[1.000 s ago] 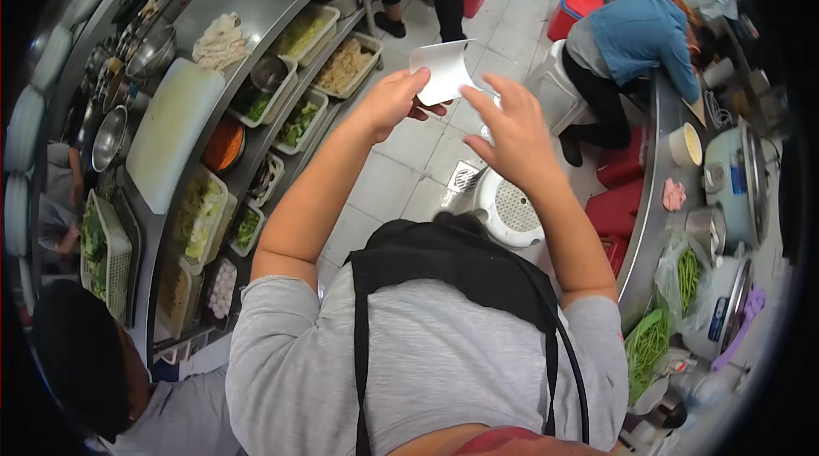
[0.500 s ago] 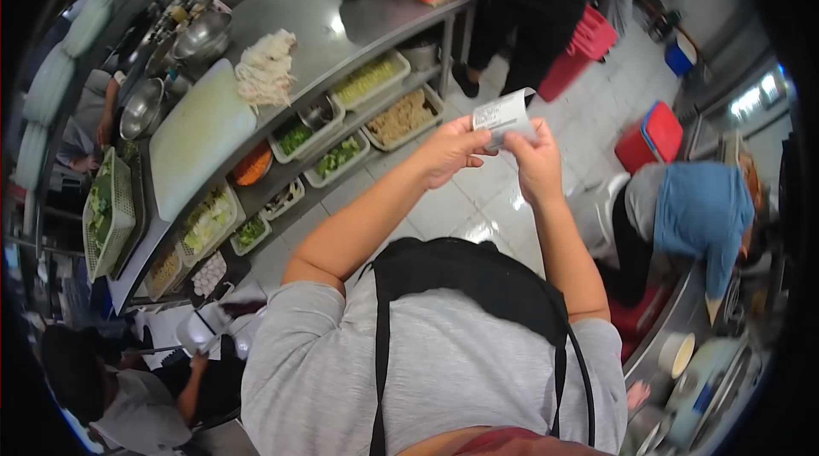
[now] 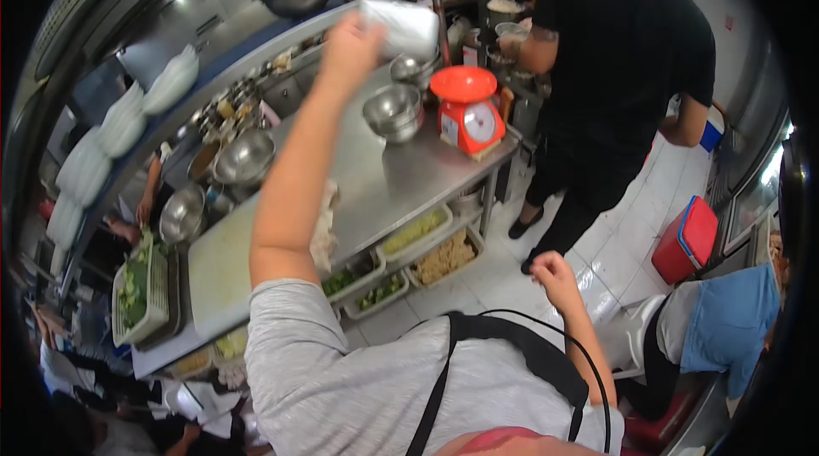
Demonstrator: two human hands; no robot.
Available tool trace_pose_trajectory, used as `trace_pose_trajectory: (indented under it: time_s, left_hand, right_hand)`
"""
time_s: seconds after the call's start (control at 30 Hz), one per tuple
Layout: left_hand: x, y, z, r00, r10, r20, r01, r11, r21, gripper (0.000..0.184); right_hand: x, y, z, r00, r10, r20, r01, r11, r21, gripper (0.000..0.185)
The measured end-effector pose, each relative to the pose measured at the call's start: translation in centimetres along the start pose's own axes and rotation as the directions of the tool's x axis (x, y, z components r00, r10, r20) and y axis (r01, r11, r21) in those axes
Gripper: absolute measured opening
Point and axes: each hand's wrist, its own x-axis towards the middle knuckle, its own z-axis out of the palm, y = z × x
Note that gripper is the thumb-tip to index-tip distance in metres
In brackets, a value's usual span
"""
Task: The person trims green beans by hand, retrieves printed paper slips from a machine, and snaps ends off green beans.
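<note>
My left hand (image 3: 351, 48) is raised up and forward over the counter, its fingers closed on a white paper slip (image 3: 411, 28), which is blurred by motion. Below the slip, nested metal bowls (image 3: 392, 113) stand on the steel counter (image 3: 418, 191). A red kitchen scale (image 3: 467, 119) with a dial sits to their right. My right hand (image 3: 554, 278) hangs low over the tiled floor, fingers curled in, with nothing visible in them and touching nothing.
A person in black (image 3: 623, 63) stands beyond the counter's end. Another bends at the right near a red cooler box (image 3: 687, 238). A cutting board (image 3: 226, 273) and a basket of greens (image 3: 141, 294) lie left. Food trays (image 3: 448, 260) fill the lower shelf.
Both hands held the printed slip together in front of me. Now the left has carried it up and forward, and the right has let go and dropped lower. The view has shifted towards the back shelf.
</note>
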Motion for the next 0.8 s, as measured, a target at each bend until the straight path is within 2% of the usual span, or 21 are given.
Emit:
trace_pose_trajectory:
  time_s: [0.03,0.07,0.1,0.13,0.17,0.2,0.3,0.4,0.5,0.53,0.63,0.67,0.77,0.8]
  left_hand:
    - [3.9,0.7,-2.1,0.987,0.091,-0.135,-0.077,0.991,0.111,0.011]
    - [9.0,-0.2,-4.3,0.936,0.286,-0.205,-0.297,0.955,-0.025,0.013]
    - [12.0,1.1,-6.4,0.913,0.273,-0.304,-0.238,0.96,0.147,0.017]
    - [16.5,0.6,-9.4,0.816,0.476,-0.329,-0.375,0.868,0.326,0.018]
    - [19.4,1.0,-11.3,0.739,0.567,-0.363,-0.414,0.808,0.419,0.018]
    - [22.3,0.3,-12.8,0.677,0.601,-0.425,-0.485,0.798,0.357,0.018]
    - [25.5,-1.9,-14.7,0.75,0.144,-0.645,-0.177,0.984,0.014,0.02]
    - [26.4,-2.3,-15.1,0.776,0.041,-0.629,-0.155,0.98,-0.127,0.021]
    - [25.7,-1.6,-14.8,0.794,-0.047,-0.606,-0.088,0.978,-0.19,0.02]
    - [26.4,-2.0,-15.3,0.789,-0.053,-0.612,-0.085,0.977,-0.193,0.027]
    - [29.9,-3.0,-17.4,0.773,-0.117,-0.624,-0.021,0.978,-0.21,0.027]
    - [30.2,-2.8,-17.2,0.75,-0.147,-0.645,0.032,0.982,-0.187,0.033]
    - [30.3,-2.5,-16.4,0.834,-0.017,-0.552,-0.141,0.96,-0.242,0.019]
    - [30.3,-2.6,-15.9,0.865,0.03,-0.5,-0.234,0.906,-0.352,0.023]
  right_hand:
    - [0.1,0.0,-0.4,0.997,0.056,-0.054,-0.055,0.998,0.014,0.012]
    - [0.4,0.4,-0.7,0.983,0.136,-0.127,-0.134,0.991,0.026,0.011]
    - [0.7,1.0,-0.7,0.956,0.22,-0.196,-0.214,0.975,0.05,0.011]
    - [1.1,1.5,-0.6,0.944,0.246,-0.222,-0.237,0.969,0.064,0.011]
    - [1.5,2.0,-0.3,0.93,0.273,-0.245,-0.262,0.962,0.079,0.011]
    - [1.9,2.5,0.0,0.915,0.303,-0.266,-0.289,0.953,0.093,0.011]
    - [3.5,4.2,1.8,0.874,0.391,-0.288,-0.357,0.919,0.165,0.01]
    - [4.9,5.2,3.6,0.881,0.391,-0.265,-0.345,0.916,0.204,0.01]
    - [6.2,4.7,4.5,0.86,0.438,-0.261,-0.393,0.895,0.208,0.009]
    - [6.7,4.7,4.7,0.86,0.444,-0.251,-0.398,0.892,0.212,0.008]
    - [8.3,4.0,5.3,0.875,0.423,-0.237,-0.383,0.902,0.197,0.008]
    - [8.8,4.1,5.4,0.88,0.413,-0.235,-0.376,0.908,0.186,0.008]
    - [10.2,4.7,5.7,0.89,0.392,-0.233,-0.361,0.918,0.164,0.008]
    - [10.5,4.8,6.0,0.89,0.393,-0.233,-0.363,0.918,0.16,0.008]
